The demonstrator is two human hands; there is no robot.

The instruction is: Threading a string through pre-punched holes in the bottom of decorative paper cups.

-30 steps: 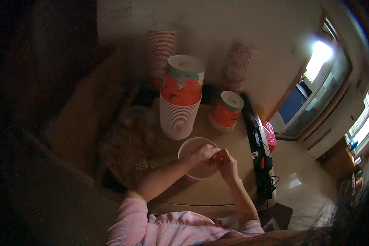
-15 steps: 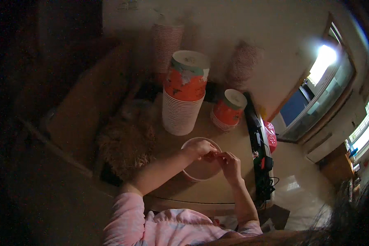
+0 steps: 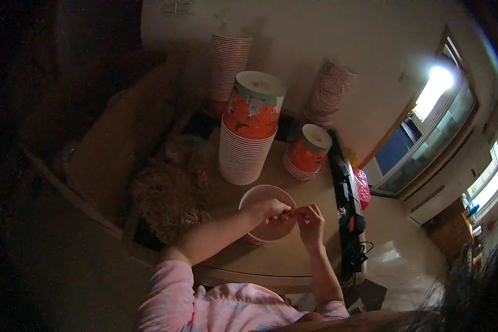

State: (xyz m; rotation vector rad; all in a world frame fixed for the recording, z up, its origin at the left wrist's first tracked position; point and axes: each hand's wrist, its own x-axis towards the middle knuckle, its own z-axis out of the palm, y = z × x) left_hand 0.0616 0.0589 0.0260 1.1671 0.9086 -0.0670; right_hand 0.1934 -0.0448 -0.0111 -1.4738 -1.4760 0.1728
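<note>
A round white-rimmed paper bucket (image 3: 264, 192) stands upright at the table's near side, its opening facing up. My left hand (image 3: 272, 211) reaches over that opening, its fingers pinched close to the right rim. Just outside the same rim my right hand (image 3: 310, 220) is also pinched, its fingertips almost meeting the left ones. What lies between the fingertips is too small and dark to make out. Behind the bucket rises a tall stack of upside-down paper buckets (image 3: 246, 155), the top one orange and green.
A shorter upside-down bucket stack (image 3: 309, 150) stands to the right. Two more stacks, one at back left (image 3: 231, 63) and one at back right (image 3: 333, 91), are near the wall. Tangled tan strands (image 3: 169, 193) lie left. A black ledge with cables (image 3: 357, 224) runs along the right.
My fingertips have come slightly apart, and the left hand has turned a little over the bucket. The whole view has shifted slightly; the stacks stand as before.
</note>
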